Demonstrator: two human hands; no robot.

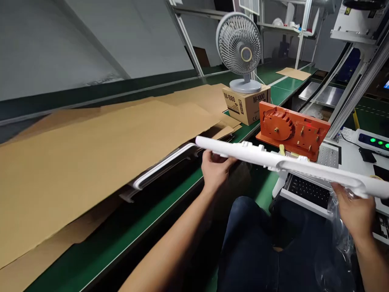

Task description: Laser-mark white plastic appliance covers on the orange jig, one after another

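Both hands are closed on the long white part (258,155): the left hand (215,169) grips it near one end, the right hand (358,210) toward the other, holding it raised beyond the green bench's (194,180) near edge.

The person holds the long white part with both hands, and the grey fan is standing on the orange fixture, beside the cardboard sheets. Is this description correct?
Not quite: the head view shows the grey fan standing on the M-1000 cardboard box, not on the orange fixture. The long white part is indeed held with both hands, and the fan is beside the cardboard sheets.
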